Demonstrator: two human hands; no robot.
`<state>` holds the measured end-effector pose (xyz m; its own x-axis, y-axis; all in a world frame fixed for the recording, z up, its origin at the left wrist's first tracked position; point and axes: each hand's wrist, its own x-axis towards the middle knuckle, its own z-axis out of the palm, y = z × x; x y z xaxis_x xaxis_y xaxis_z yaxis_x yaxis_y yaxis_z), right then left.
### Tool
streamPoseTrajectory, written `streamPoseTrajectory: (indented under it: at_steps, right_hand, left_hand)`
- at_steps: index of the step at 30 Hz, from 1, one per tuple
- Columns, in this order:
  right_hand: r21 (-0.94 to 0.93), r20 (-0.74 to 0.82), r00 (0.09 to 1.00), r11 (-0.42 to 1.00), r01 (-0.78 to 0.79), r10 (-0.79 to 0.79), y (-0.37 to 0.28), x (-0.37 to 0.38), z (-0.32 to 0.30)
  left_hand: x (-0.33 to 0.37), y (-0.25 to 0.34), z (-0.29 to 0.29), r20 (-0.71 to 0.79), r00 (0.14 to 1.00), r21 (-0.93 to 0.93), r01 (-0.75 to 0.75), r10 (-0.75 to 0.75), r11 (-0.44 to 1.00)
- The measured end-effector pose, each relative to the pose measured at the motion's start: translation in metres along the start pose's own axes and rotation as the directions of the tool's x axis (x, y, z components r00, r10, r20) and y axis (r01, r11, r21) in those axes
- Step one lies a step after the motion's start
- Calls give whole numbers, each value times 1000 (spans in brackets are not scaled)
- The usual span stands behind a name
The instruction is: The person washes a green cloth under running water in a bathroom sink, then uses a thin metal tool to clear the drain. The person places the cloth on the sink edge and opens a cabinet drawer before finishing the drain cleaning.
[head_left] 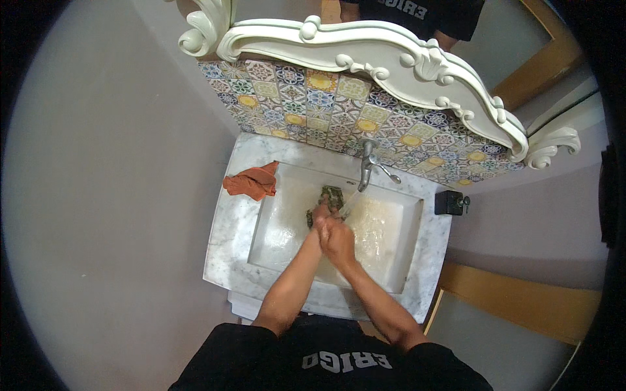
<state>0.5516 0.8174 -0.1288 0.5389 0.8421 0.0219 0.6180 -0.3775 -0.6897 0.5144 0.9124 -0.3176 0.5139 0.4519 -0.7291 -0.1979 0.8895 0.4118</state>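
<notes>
A wet, dark green patterned cloth (333, 195) is bunched up over the white basin (277, 225). My left hand (321, 214) is closed on it, and a dark fold sticks out on that hand's left side. Pressed against the left hand is my right hand (338, 241), its fingers curled in around the same bundle, though the hands partly hide its grip. Water falls from the chrome tap (367, 166) in a thin stream just right of the cloth. Cloudy, pale water lies in the basin.
An orange-brown cloth (254, 182) lies crumpled at the left rear of the marble countertop (225, 251). A black dispenser (448, 202) stands at the right edge. Patterned tiles (321, 98) and a carved white mirror frame (365, 49) rise behind the tap.
</notes>
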Motion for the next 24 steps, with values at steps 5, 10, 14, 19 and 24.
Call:
streamPoseTrajectory:
  at_steps: [5,10,14,19,24]
  right_hand:
    - [-68,-213,953,969,-236,217,100,52,-32]
    - [259,-139,973,955,-144,184,104,43,-44]
    - [544,60,961,799,-258,269,96,24,-70]
    - [736,154,927,586,-338,342,114,-6,-91]
    - [890,165,954,380,-254,250,108,-51,-40]
  left_hand:
    - [-85,-24,112,-2,996,75,-89,90,993]
    - [-62,10,51,13,691,863,-373,723,341]
    - [-115,23,93,673,637,731,-650,376,-207]
    - [-134,42,100,703,655,711,-659,276,-246]
    - [-189,57,139,559,758,789,-611,338,67]
